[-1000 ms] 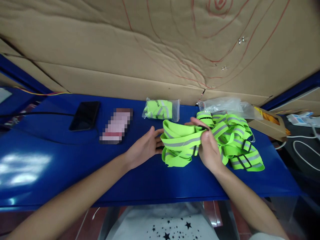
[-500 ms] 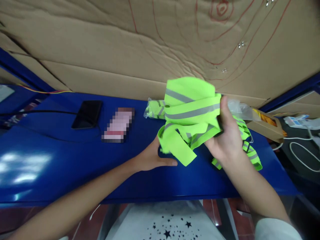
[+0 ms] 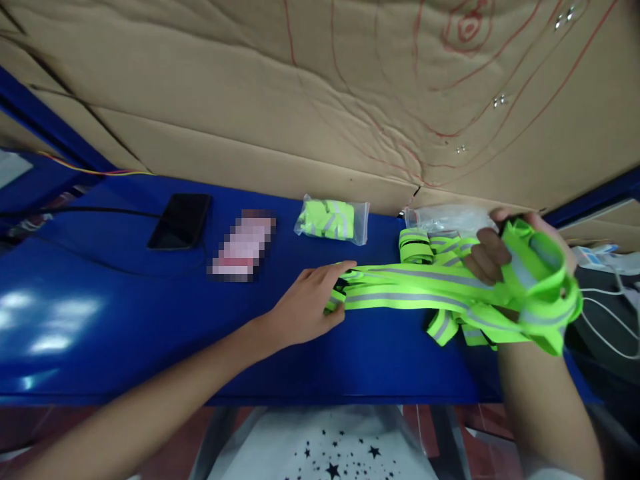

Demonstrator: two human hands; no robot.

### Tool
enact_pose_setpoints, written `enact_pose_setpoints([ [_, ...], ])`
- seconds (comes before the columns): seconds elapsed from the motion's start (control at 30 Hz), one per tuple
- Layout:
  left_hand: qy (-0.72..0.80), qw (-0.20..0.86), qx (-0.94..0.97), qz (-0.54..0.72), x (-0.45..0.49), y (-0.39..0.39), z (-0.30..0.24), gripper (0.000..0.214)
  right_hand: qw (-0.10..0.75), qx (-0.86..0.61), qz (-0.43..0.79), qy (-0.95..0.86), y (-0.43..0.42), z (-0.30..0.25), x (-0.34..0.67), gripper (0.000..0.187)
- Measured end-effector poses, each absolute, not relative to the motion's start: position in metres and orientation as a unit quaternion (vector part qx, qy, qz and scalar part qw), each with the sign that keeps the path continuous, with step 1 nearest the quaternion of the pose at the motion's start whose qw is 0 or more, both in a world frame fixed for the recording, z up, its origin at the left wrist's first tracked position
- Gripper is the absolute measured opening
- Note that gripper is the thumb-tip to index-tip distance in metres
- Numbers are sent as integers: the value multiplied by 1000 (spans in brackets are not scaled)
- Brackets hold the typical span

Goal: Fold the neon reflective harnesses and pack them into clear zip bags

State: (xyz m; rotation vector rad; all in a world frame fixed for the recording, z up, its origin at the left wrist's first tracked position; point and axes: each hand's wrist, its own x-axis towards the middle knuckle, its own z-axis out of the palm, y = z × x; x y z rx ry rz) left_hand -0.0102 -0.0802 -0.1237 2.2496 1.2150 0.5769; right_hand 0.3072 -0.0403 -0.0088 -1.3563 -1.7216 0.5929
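Note:
A neon-yellow reflective strap (image 3: pixel 410 298) with grey stripes stretches between my two hands above the table. My left hand (image 3: pixel 305 307) is closed around its left end, where a bit of black shows between the fingers. My right hand (image 3: pixel 493 257) grips the other end, with loose loops hanging over it and hiding part of the palm. Behind the strap lie more reflective straps, among them a rolled one (image 3: pixel 416 247). A clear plastic bag (image 3: pixel 361 223) holding a folded strap of the same kind rests at the back of the table.
The blue table (image 3: pixel 150 320) carries a black phone-like device (image 3: pixel 181 221) with a cable and a pixelated pink item (image 3: pixel 243 245). Behind stands a cardboard panel (image 3: pixel 225 100) with red lines. Clear plastic packaging (image 3: pixel 445 219) lies at the back right. White cables (image 3: pixel 607 333) are beyond the table.
My right hand has moved right, drawing the bunched strap out lengthwise. My left hand has gone from spread fingers to a closed grip. The bagged strap and rolled strap are now uncovered.

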Motion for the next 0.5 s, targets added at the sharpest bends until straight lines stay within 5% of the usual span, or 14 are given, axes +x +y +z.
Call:
enact_pose_setpoints([
  [0.1, 460, 239, 829, 209, -14, -80, -122, 74, 308, -507, 429, -681, -59, -19, 340, 72],
  [0.2, 471, 210, 830, 213, -13, -80, -124, 64, 93, -477, 400, -777, -75, -23, 352, 47],
  [0.3, 500, 177, 823, 202, -10, -81, -128, 71, 92, -477, 244, -839, -85, -26, 328, 41],
  [0.5, 519, 168, 821, 167, -9, -82, -127, 74, 66, -433, 120, -891, -83, -60, 238, 77],
])
